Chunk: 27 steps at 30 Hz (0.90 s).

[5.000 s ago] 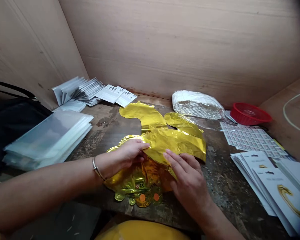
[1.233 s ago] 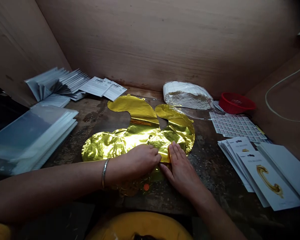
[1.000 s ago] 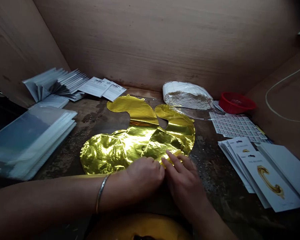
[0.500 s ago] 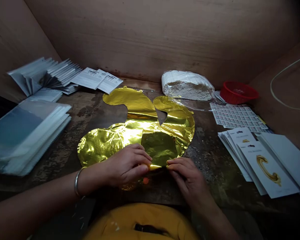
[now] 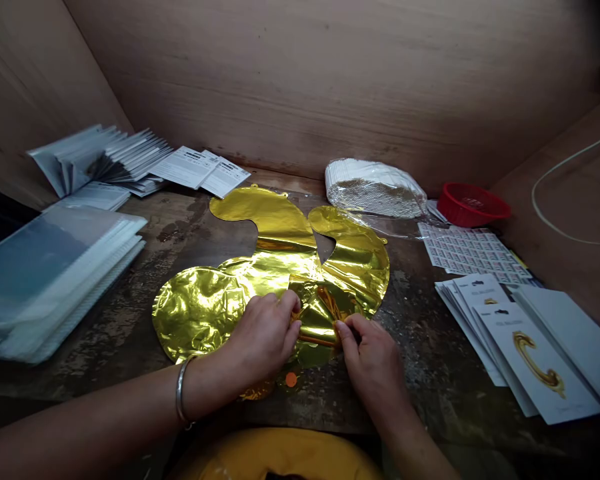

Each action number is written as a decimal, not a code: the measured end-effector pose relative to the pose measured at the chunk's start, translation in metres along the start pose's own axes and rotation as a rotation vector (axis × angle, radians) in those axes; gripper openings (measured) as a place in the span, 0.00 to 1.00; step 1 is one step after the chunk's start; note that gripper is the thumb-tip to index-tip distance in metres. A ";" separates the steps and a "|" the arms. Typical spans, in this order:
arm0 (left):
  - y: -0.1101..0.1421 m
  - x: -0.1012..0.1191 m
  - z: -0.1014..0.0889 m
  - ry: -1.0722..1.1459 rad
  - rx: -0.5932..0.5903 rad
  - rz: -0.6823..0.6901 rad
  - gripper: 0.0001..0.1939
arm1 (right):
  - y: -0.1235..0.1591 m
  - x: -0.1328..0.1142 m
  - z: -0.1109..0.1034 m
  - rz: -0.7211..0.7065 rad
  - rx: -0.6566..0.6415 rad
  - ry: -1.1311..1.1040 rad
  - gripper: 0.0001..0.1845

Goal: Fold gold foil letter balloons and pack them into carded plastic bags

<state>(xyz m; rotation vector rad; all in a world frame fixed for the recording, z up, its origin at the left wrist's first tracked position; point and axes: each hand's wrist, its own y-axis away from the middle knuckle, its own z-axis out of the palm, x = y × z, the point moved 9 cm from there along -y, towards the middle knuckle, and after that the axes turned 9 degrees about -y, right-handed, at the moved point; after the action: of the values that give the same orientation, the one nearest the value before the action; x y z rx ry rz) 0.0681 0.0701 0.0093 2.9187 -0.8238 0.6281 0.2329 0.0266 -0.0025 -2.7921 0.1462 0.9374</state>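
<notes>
Several flat gold foil balloons [image 5: 285, 227] with curved outlines lie overlapping on the dark wooden table. Near the front edge a smaller folded piece of gold foil balloon [image 5: 320, 327] is stretched between my hands. My left hand [image 5: 267, 330], with a metal bangle at the wrist, pinches its left end. At the right end my right hand [image 5: 373, 353] grips it between thumb and fingers. A creased, darker gold fold stands up between them. Below the foil sits a small orange disc [image 5: 291, 379]. My fingers hide both ends of the folded piece.
Clear plastic sleeves [image 5: 55, 287] are stacked at left, behind them folded white cards [image 5: 135, 160]. White straws in clear wrap [image 5: 375, 190], a red basket [image 5: 473, 204] and a sticker sheet [image 5: 473, 252] stand back right. Printed balloon cards [image 5: 535, 360] lie at right. Wooden panels [image 5: 300, 87] enclose the table.
The foil between my hands has been folded over from the front edge, so a creased flap now rises on top. The whole scene sits slightly lower in view.
</notes>
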 end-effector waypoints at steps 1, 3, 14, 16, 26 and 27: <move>-0.001 0.002 0.000 -0.027 -0.008 0.019 0.01 | -0.001 -0.001 0.001 -0.003 -0.005 0.020 0.15; -0.001 0.007 0.001 -0.084 -0.034 0.054 0.04 | -0.002 -0.002 0.002 -0.009 -0.009 0.061 0.15; 0.003 0.043 0.035 -0.310 -0.159 0.612 0.36 | -0.010 -0.009 -0.002 -0.088 -0.001 0.209 0.14; -0.001 0.037 0.043 -0.278 -0.209 0.572 0.40 | -0.001 -0.023 -0.011 -0.181 0.071 0.214 0.13; 0.003 -0.023 0.001 -0.268 -0.061 0.192 0.31 | 0.062 -0.018 0.024 -0.339 -0.178 0.428 0.37; 0.004 -0.028 -0.015 -0.253 0.018 0.151 0.28 | 0.061 -0.016 0.023 -0.338 -0.174 0.427 0.38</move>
<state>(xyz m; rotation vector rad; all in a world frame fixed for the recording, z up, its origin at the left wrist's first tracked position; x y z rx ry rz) 0.0392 0.0829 0.0117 3.0136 -1.0762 0.2757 0.1973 -0.0279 -0.0205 -2.9998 -0.3546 0.2826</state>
